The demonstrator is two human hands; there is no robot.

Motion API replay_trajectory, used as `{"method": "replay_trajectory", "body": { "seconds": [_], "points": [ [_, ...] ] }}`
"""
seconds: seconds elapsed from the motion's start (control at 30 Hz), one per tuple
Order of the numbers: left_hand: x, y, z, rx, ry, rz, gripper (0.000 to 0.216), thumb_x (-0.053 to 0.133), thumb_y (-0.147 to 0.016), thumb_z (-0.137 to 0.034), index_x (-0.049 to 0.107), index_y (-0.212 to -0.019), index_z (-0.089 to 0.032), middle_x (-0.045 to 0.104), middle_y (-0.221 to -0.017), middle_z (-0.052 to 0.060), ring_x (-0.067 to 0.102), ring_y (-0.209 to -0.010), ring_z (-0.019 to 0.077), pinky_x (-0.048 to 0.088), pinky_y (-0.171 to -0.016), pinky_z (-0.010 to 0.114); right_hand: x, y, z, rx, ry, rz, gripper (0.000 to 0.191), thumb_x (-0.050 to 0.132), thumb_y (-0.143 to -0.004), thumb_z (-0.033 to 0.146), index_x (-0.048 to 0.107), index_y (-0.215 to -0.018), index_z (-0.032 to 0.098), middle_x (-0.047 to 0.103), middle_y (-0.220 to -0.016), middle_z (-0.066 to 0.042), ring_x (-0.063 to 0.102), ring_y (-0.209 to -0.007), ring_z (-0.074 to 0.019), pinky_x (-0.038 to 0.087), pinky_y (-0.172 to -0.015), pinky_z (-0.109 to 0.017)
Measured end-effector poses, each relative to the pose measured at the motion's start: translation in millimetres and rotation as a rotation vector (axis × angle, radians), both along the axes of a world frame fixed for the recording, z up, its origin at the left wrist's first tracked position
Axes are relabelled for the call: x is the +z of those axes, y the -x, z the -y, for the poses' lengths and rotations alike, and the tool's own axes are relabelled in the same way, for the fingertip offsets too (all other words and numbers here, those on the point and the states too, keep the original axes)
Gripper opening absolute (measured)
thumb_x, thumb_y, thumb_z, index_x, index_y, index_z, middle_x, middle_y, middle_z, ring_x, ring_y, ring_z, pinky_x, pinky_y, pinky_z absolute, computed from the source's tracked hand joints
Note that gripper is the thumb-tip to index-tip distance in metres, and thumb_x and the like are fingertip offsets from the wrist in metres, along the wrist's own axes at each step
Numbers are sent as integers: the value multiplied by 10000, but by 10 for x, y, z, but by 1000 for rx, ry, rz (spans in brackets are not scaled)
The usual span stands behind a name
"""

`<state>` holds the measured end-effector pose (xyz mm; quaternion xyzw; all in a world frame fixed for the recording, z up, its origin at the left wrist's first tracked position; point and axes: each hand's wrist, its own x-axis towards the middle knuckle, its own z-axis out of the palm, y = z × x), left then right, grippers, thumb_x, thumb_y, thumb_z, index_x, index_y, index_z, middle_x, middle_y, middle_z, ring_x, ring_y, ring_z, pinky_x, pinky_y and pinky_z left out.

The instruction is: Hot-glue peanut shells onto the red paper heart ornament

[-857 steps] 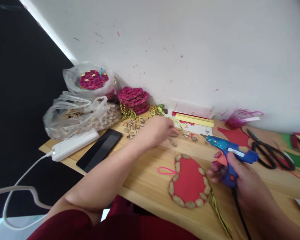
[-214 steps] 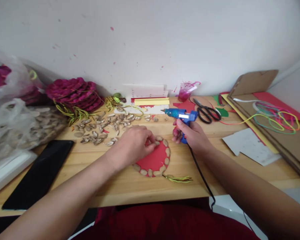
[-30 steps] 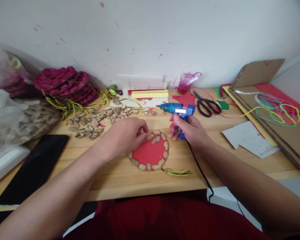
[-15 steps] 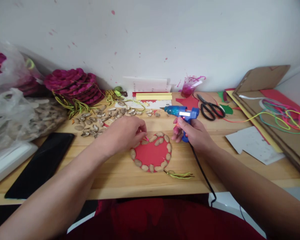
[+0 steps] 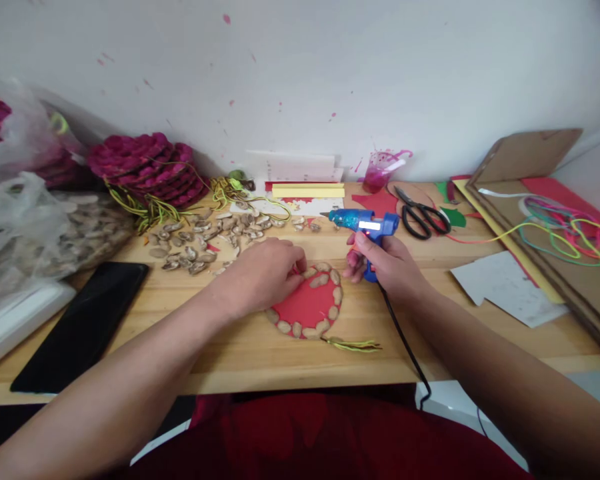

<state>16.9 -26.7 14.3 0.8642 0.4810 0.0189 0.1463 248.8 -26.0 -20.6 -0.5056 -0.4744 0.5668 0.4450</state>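
A red round piece of card [image 5: 304, 303], ringed with peanut shells [image 5: 297, 329], lies flat on the wooden table. Yellow-green strings [image 5: 353, 345] trail from its lower edge. Over the upper left rim of the card is my left hand [image 5: 273, 275], its fingers bent and pressed together at the shells; what sits between the fingertips is hidden. My right hand [image 5: 387, 263] is wrapped round the handle of a blue glue gun [image 5: 365, 225]. The gun is held above the table to the right of the card, nozzle pointing left, its black cord hanging over the front edge.
Loose peanut shells [image 5: 200, 240] are scattered behind my left hand. Further left are a black phone [image 5: 80, 327], a plastic bag [image 5: 20, 220] and a stack of magenta pieces [image 5: 147, 170]. Scissors [image 5: 423, 213], a stained cup [image 5: 379, 173] and cardboard [image 5: 555, 267] stand right.
My left hand has slid a little right along the card's upper rim. The card has shifted slightly left and up with its strings. The glue gun has stayed almost still.
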Motion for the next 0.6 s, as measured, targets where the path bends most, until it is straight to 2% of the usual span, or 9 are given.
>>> {"method": "replay_trajectory", "body": {
  "seconds": [0.37, 0.6],
  "points": [
    [-96, 31, -59, -93, -60, 79, 241, 538, -938, -177, 770, -1002, -194, 735, -955, 77, 666, -929, 241, 496, -842, 358, 6, -4, 9, -3, -3, 4, 596, 825, -702, 715, 631, -883, 181, 654, -642, 17, 699, -531, -154, 545, -461, -231],
    [-56, -4, -5, -55, -111, 206, 208, 568, -953, -179, 773, -923, -168, 721, -899, 73, 650, -853, 206, 481, -786, 324, -9, -4, -9, 5, 6, -1, 633, 830, -659, 747, 623, -883, 191, 653, -626, 25, 705, -530, -163, 542, -445, -231]
  ]
}}
